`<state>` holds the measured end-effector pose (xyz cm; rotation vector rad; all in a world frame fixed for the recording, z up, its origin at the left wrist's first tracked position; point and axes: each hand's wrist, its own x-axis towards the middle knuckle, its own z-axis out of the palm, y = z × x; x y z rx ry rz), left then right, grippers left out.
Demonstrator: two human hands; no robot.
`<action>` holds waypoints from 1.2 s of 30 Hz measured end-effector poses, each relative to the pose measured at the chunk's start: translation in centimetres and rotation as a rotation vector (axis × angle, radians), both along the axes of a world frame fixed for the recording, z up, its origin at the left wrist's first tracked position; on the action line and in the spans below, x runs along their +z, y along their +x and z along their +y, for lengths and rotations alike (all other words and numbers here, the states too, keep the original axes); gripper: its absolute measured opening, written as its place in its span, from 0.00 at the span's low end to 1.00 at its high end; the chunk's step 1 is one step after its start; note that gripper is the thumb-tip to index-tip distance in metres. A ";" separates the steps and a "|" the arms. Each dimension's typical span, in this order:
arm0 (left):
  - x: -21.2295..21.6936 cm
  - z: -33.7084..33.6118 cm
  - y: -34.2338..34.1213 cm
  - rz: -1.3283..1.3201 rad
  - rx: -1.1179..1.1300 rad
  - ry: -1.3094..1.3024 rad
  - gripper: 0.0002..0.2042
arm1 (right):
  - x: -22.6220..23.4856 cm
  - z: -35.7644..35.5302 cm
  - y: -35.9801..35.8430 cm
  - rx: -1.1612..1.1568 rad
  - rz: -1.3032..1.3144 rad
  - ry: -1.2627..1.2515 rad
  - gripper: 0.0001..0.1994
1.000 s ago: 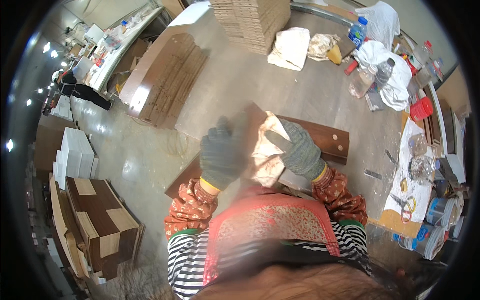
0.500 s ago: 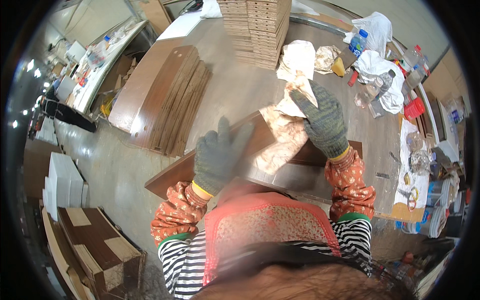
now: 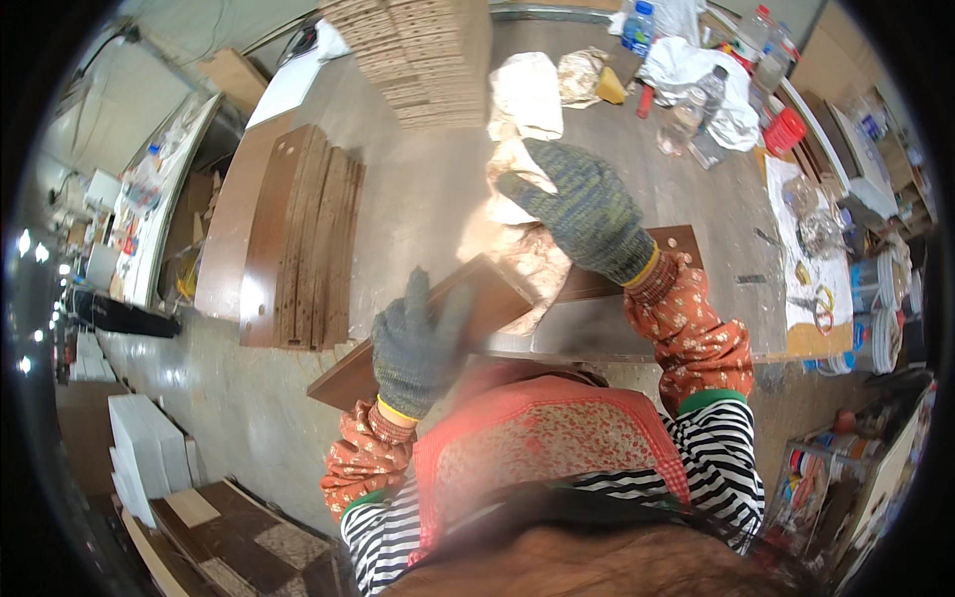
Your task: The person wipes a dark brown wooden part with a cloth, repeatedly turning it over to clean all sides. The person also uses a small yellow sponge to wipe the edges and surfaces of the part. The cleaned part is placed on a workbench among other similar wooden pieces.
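My right hand (image 3: 597, 214), in a grey-green knit glove, closes round a stained, crumpled cloth (image 3: 522, 249). The cloth hangs over the end of a dark brown board (image 3: 492, 294). On that board, towards its left end, my left hand (image 3: 423, 343) lies with its fingers spread; it wears a matching glove and is slightly blurred. The board slants across the table's front edge, its left end sticking out past it. Under the right wrist, another brown board (image 3: 681, 244) shows in part.
A stack of brown panels (image 3: 298, 239) lies at the left, with a tall pile of drilled boards (image 3: 418, 65) at the back. White rags (image 3: 696, 80), bottles (image 3: 686, 119) and a red-lidded container (image 3: 784, 131) crowd the right back. Wrapped boards (image 3: 259, 527) stand on the floor, lower left.
The view has shifted, so the table's things sit further left. My right hand has moved left with the cloth along the board. My left hand stays on the board.
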<state>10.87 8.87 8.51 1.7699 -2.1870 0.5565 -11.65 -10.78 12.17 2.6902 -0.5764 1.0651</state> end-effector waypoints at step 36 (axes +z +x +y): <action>2.0 -8.8 -23.7 -0.288 -0.408 0.147 0.46 | -14.5 -1.6 -50.8 -1.315 -0.117 0.601 0.18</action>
